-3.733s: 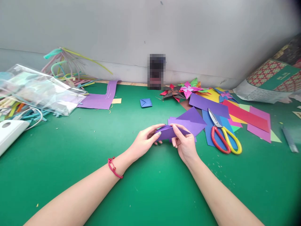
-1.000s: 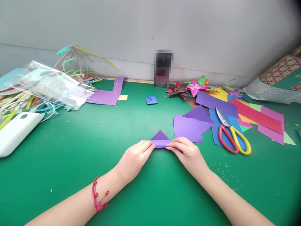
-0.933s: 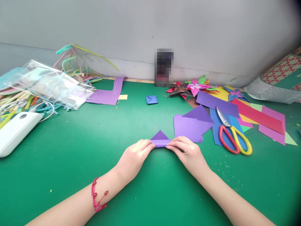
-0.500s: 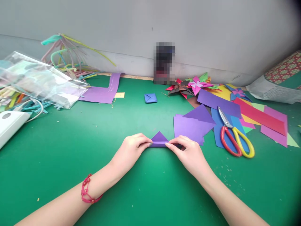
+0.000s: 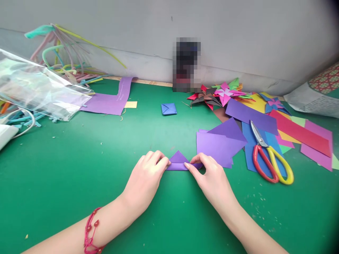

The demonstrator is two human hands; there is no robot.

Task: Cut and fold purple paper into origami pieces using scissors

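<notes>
A small piece of purple origami paper (image 5: 178, 158) lies between my hands on the green table, its near edge folded up into a flat band and a triangular tip pointing away from me. My left hand (image 5: 148, 176) is closed at the paper's left end, fingers curled and fingertips pinching it. At the right, my right hand (image 5: 209, 173) pinches the folded band between thumb and fingers. Just behind my right hand rest loose purple sheets (image 5: 214, 144). A folded blue paper square (image 5: 168, 109) sits farther back on the table.
Scissors (image 5: 261, 144) with red and yellow handles lie on coloured sheets at right. Folded paper flowers (image 5: 225, 93) are by the wall. At left are a clear plastic bag (image 5: 45, 84), pipe cleaners (image 5: 63, 53) and a cut purple sheet (image 5: 106, 102). A pixelated dark object (image 5: 186, 63) stands centrally.
My view has shifted slightly. The left hand has turned, its back now more toward me, while the right thumb has slid a little inward along the band. Both hands stay on the paper.
</notes>
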